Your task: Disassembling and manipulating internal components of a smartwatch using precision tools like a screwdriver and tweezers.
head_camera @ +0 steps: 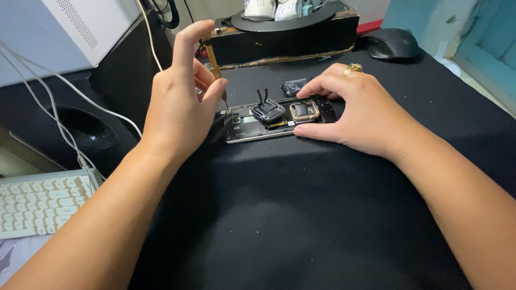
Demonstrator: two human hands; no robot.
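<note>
An opened phone body (252, 129) lies flat on the black mat (301, 215), its inner parts exposed, with a small black camera module (268, 110) and a gold-rimmed square part (304, 111) on top. My left hand (180, 102) holds a thin gold-handled screwdriver (215, 64) upright, its tip touching the phone's left end. My right hand (355, 107), wearing a gold ring, presses on the phone's right end, thumb at the near edge and fingers at the far edge. A small black loose part (293, 86) lies just behind the phone.
A black box with a round tray (285, 40) stands behind the phone. A black mouse (391, 43) sits at the back right. A white keyboard (37, 204) is at the left, with white cables (48, 102) and a white case (80, 27) above it.
</note>
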